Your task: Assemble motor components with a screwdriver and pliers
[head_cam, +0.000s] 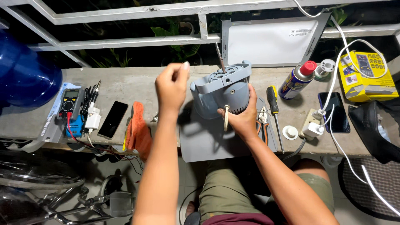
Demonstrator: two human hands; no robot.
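Grey fan motor housing (223, 93) upright on grey mat (204, 143), table centre. Right hand (241, 118) fingers wrapped round lower front, gripping it. Left hand (171, 85) raised beside it, fingertips pinched; can't tell if holding anything. Risk imo: one-hand grip, housing tips onto pliers (262, 121) / screwdriver (274, 110).

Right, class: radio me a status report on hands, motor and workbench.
Right hand gripping grey fan motor. Left hand raised, fingertips pinched, contents unclear. Screwdriver beside motor.
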